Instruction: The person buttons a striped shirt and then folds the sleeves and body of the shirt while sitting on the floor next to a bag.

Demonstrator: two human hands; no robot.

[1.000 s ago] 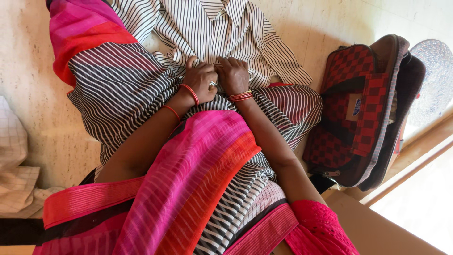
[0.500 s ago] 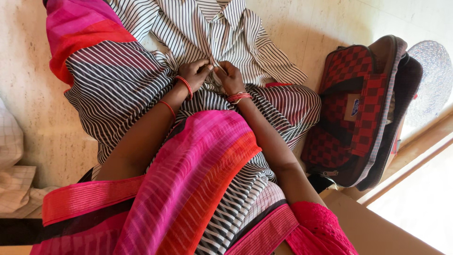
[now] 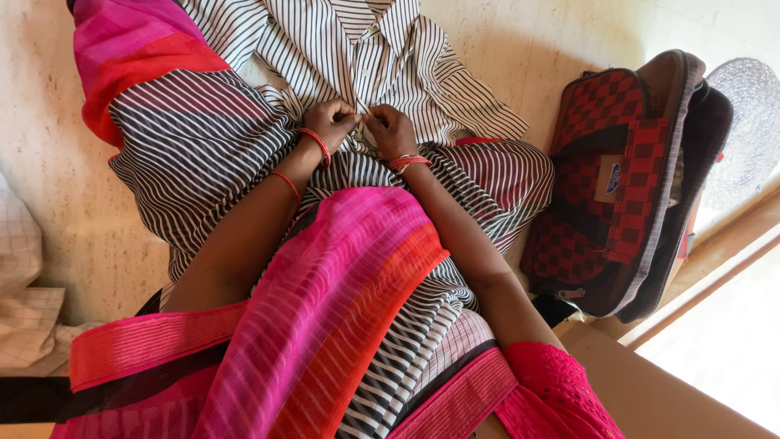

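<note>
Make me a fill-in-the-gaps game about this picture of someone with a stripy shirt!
1. Both hands, the left hand and the right hand, meet at the front of a black-and-white ____ shirt.
2. The bag lying to the right has a red and black ____ pattern.
3. Red ____ circle both wrists.
4. The shirt lies on a pale ____.

Missing words: striped; checked; bangles; floor

A home: stone floor point(image 3: 89, 236), woven mat point(image 3: 751, 122), checked bag point(image 3: 617, 179).
</note>
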